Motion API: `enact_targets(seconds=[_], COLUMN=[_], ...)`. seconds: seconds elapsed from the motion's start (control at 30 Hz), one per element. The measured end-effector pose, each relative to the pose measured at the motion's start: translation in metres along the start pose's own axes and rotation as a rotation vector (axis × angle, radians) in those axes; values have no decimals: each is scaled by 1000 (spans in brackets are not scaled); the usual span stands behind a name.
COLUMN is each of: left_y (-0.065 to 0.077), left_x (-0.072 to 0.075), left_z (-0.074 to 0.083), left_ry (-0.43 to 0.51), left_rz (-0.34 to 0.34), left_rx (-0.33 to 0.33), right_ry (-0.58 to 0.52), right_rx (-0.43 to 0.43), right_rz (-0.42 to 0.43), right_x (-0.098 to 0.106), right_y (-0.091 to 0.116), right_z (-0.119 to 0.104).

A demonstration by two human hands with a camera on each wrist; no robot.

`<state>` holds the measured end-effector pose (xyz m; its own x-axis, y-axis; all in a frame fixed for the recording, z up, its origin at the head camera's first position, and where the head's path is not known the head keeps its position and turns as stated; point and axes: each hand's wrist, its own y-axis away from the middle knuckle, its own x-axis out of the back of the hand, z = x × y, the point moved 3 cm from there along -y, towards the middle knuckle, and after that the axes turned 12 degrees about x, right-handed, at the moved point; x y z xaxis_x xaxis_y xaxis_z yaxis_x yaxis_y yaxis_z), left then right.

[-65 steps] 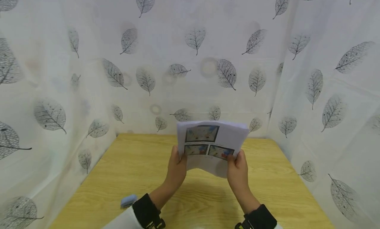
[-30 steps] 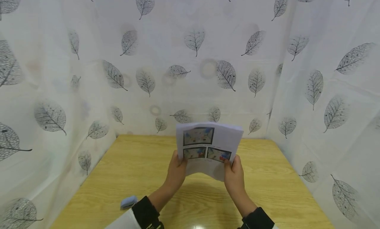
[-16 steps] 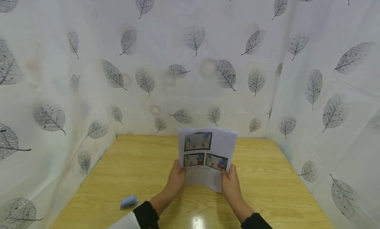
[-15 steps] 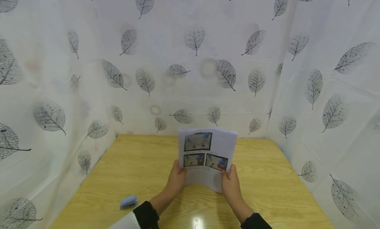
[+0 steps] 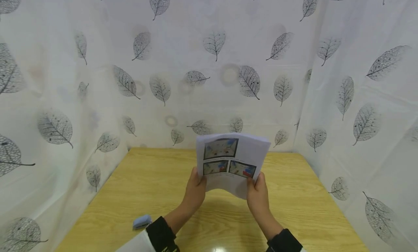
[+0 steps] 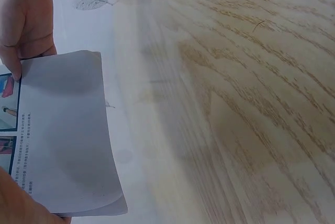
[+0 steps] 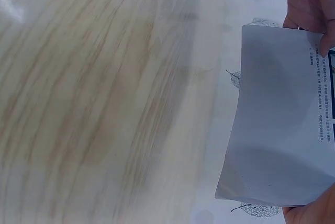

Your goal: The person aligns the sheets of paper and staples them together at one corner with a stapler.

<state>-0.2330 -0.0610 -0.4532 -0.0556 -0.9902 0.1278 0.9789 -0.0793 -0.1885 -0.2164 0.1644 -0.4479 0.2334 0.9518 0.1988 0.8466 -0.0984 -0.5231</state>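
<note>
A stack of white printed sheets (image 5: 250, 147) is held up over the table, its lower edge bowed. Three framed pictures show on its front page. My left hand (image 5: 195, 192) grips the lower left side, thumb in front and fingers hidden behind. On the lower right side my right hand (image 5: 259, 197) holds it the same way. In the left wrist view the page (image 6: 68, 124) carries lines of small print, with the left hand (image 6: 23, 205) at the bottom corner. The right wrist view shows the bare lower part of the sheets (image 7: 277, 114) and the right hand (image 7: 314, 211).
A small light-blue stapler (image 5: 142, 221) lies on the wood-grain table (image 5: 156, 179), left of my left forearm. White curtains (image 5: 212, 99) printed with grey leaves stand behind the table and along both sides. Dark cuffs (image 5: 160, 234) cover my wrists.
Over the last half second both hands have raised the stack a little and its top has tipped. Before that it had sunk slightly. The grip on both sides is the same, and the stapler stays put.
</note>
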Motion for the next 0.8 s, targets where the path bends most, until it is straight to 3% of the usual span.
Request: enact_targets(seconds=[0.13,0.27,0.37,0.53,0.67,0.8], left_y=[1,3,6,8,7,6], left_x=[1,0,-1,-2,-1,-1], left_z=[-8,-31,-45,-47,-41,-41], left_ry=[-33,-115,-132,-123,-147,-157], left_rz=[47,116,120,86,103,111], left_rx=[38,139,192,166,130,167], right_ry=[28,74,111,153,197,248], right_rx=[-26,-101,-138,-133,-128,-153], right_rz=[-11,-35,-49,-41,-28,-37], right_x=[-2,-6,-8,-8,-6,-4], right_y=[4,14,19,19,14,11], right_z=[7,20,28,30,28,28])
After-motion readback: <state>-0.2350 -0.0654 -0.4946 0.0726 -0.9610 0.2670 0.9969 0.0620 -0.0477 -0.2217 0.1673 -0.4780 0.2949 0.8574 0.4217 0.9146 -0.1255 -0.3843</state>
